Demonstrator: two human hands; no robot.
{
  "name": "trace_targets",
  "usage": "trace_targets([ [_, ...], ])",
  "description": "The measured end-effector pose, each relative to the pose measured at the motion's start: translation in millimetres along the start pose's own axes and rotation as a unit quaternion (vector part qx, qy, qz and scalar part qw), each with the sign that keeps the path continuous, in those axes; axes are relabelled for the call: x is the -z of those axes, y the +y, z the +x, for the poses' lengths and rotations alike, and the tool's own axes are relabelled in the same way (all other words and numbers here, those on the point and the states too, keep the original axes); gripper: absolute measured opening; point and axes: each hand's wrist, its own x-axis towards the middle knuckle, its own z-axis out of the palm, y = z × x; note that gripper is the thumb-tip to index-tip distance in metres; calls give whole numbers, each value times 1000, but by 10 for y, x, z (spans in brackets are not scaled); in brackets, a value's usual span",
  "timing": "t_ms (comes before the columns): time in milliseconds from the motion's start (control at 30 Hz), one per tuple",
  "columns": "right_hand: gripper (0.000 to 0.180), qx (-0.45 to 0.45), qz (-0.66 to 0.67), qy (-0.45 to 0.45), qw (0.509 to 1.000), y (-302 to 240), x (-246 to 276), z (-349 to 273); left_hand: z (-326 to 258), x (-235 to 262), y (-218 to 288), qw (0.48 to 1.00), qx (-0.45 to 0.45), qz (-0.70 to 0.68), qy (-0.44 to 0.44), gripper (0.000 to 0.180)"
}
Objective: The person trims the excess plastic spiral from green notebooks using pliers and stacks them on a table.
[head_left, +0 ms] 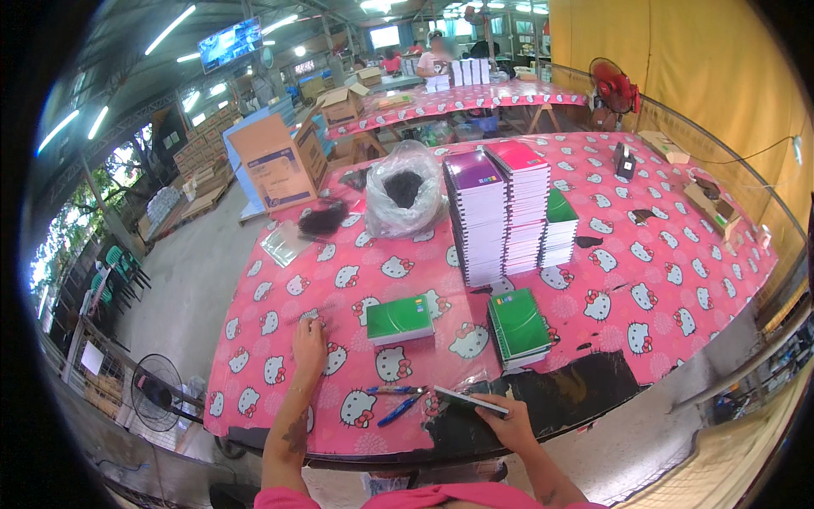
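Observation:
In my right hand [509,422] is a thin notebook [462,397], tilted so that mostly its edge shows, over the near edge of the table. My left hand [310,343] rests on the pink cloth farther left, its fingers drawn together at the tips; anything between them is too small to make out. Between my hands lie blue-handled pliers [398,411], handles spread. Beyond them sits a stack of green notebooks [400,318]. To its right is another pile of green spiral notebooks [519,324].
Tall stacks of purple notebooks [476,220] and red notebooks [526,204] stand farther back, beside green ones [560,225]. A clear plastic bag [405,212] holds black material. A cardboard box [275,165] stands beyond the table, fans [157,390] at both sides. Someone works at a far table.

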Motion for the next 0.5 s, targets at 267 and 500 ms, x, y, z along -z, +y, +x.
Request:
trace_targets([
  [267, 30, -14, -6, -15, 1000, -31, 79, -50, -79, -81, 139, 991, 116, -50, -41, 21],
  [500, 29, 25, -19, -21, 999, -91, 105, -29, -90, -119, 170, 988, 152, -24, -23, 18],
])
